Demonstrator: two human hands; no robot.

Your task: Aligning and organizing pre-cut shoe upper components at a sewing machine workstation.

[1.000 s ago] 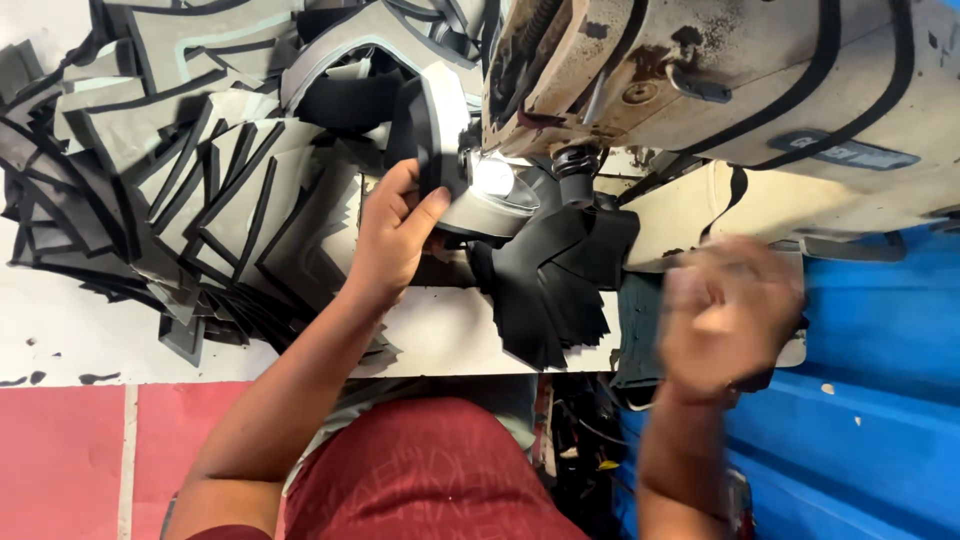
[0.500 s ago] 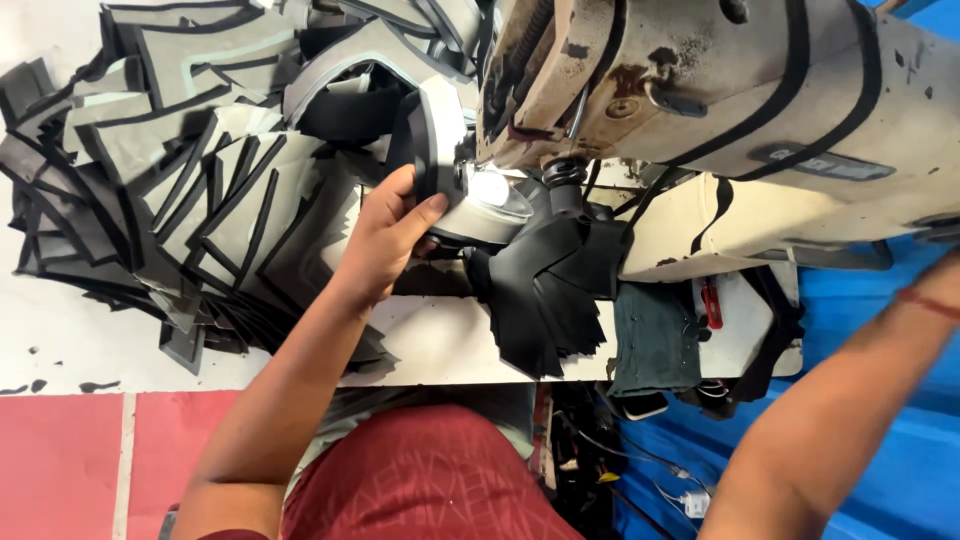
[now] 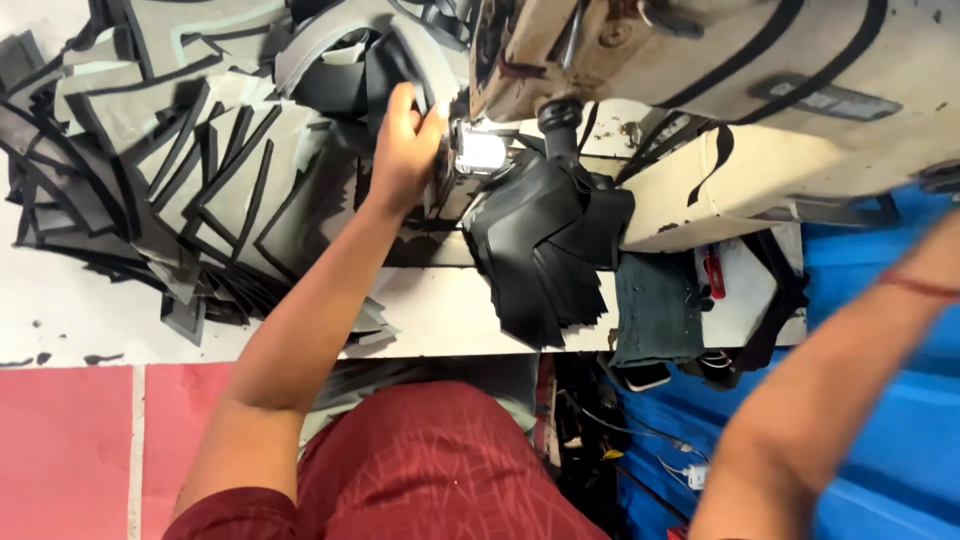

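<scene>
My left hand (image 3: 402, 148) is at the head of a beige sewing machine (image 3: 700, 70), right beside its small lit lamp (image 3: 482, 150). The fingers and thumb are closed on a black and grey cut piece (image 3: 385, 65) that curves up from the machine. A stack of black cut pieces (image 3: 545, 250) hangs over the table edge just right of that hand. My right forearm (image 3: 830, 390) stretches to the right edge of the picture, with a red thread on the wrist. Its hand is outside the frame.
A large heap of grey and black cut pieces (image 3: 170, 170) covers the white table (image 3: 440, 300) to the left. A dark cloth (image 3: 655, 310) hangs at the table's front. Blue sheeting (image 3: 880, 300) lies to the right, and red floor (image 3: 70, 450) at lower left.
My right hand, raised and blurred before, has swung off to the right out of view. My left hand has slid a little further up along the piece at the machine.
</scene>
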